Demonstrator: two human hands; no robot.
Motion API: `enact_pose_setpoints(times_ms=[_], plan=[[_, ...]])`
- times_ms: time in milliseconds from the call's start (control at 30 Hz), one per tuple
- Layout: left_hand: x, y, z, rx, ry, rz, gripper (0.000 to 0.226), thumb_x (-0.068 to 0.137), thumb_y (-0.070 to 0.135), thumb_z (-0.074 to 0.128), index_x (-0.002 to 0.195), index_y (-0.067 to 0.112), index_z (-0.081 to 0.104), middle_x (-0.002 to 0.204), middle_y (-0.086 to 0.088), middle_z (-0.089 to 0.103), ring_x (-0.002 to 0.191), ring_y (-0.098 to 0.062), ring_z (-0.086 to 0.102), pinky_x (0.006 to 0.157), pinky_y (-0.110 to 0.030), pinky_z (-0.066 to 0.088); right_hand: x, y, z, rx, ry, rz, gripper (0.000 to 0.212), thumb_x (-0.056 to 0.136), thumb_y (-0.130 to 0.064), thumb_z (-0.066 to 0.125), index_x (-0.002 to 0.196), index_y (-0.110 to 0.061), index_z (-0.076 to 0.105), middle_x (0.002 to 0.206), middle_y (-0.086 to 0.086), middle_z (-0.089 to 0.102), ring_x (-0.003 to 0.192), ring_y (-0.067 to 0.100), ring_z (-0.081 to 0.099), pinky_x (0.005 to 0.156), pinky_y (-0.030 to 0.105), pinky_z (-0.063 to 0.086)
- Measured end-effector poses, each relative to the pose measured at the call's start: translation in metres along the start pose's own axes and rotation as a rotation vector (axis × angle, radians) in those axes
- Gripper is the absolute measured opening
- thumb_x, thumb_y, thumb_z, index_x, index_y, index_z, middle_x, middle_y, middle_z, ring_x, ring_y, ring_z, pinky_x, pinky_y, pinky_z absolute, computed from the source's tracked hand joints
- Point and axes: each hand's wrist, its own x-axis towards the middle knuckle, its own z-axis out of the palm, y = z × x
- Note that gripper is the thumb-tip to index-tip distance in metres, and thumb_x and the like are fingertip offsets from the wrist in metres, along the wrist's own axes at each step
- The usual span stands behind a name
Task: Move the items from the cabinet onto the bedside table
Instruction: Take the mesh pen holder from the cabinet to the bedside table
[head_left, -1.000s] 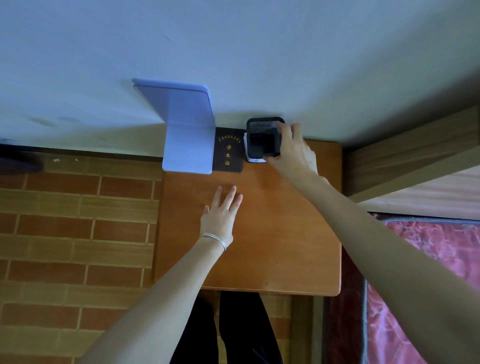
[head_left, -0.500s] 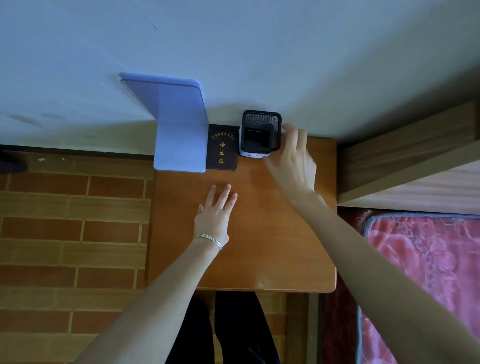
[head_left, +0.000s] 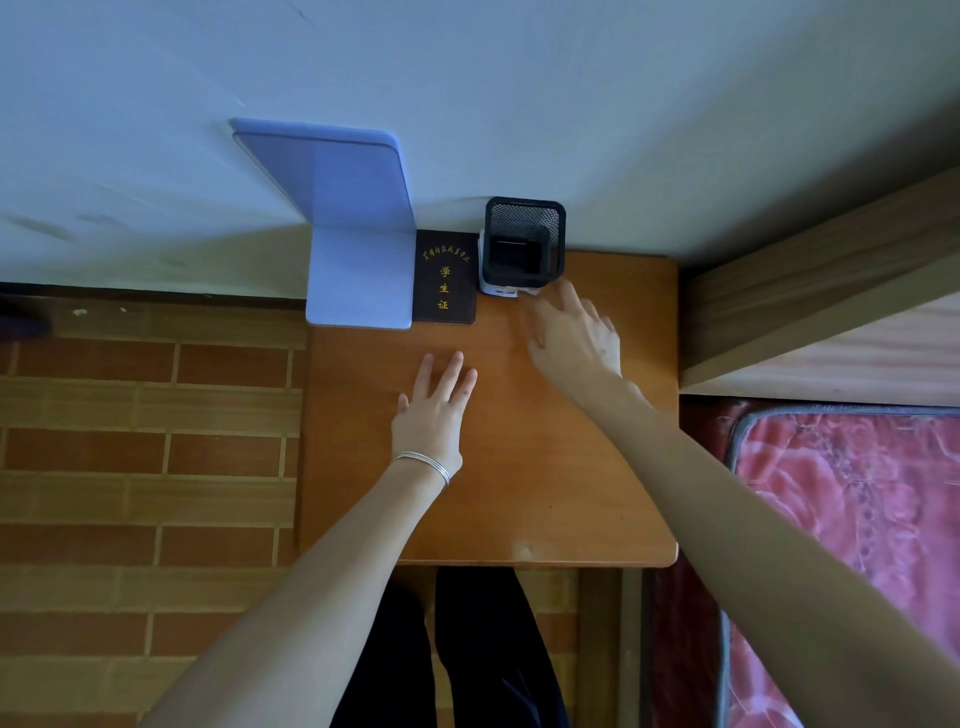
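Head view, left hand: I am seeing it lying flat, fingers spread, grasping nothing, on the bedside table.
Right hand: fingers loosened, empty, reaching beside the mesh holder.
Mesh holder: standing at the table's far edge, next to the dark booklet and the blue bookend.

the right hand has let go of the black mesh holder and drawn back toward the person, its fingers now spread just beside the holder's near corner over the bench.
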Motion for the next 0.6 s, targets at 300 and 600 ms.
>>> enact_pose_setpoints(times_ms=[300, 600], plan=[[-0.004, 0.004, -0.004, 0.077, -0.054, 0.008, 0.103, 0.080, 0.027, 0.072, 0.148, 0.026, -0.006, 0.155, 0.001, -0.018, 0.142, -0.030, -0.012, 0.109, -0.047, 0.026, -0.058, 0.011, 0.034, -0.067, -0.246, -0.009, 0.051, 0.087, -0.019, 0.054, 0.136, -0.025, 0.039, 0.149, 0.004, 0.019, 0.129, 0.027, 0.028, 0.097, 0.042, 0.035], [-0.034, 0.016, -0.046, 0.146, -0.013, 0.274, 0.080, 0.082, 0.059, 0.054, 0.146, 0.026, 0.018, 0.140, -0.004, 0.041, 0.126, -0.025, 0.038, 0.102, -0.040, 0.033, -0.152, 0.024, 0.020, -0.028, -0.227, 0.027, 0.052, 0.091, -0.040, 0.050, 0.138, -0.025, 0.034, 0.147, 0.000, 0.030, 0.132, 0.022, 0.029, 0.102, 0.039, 0.029]])
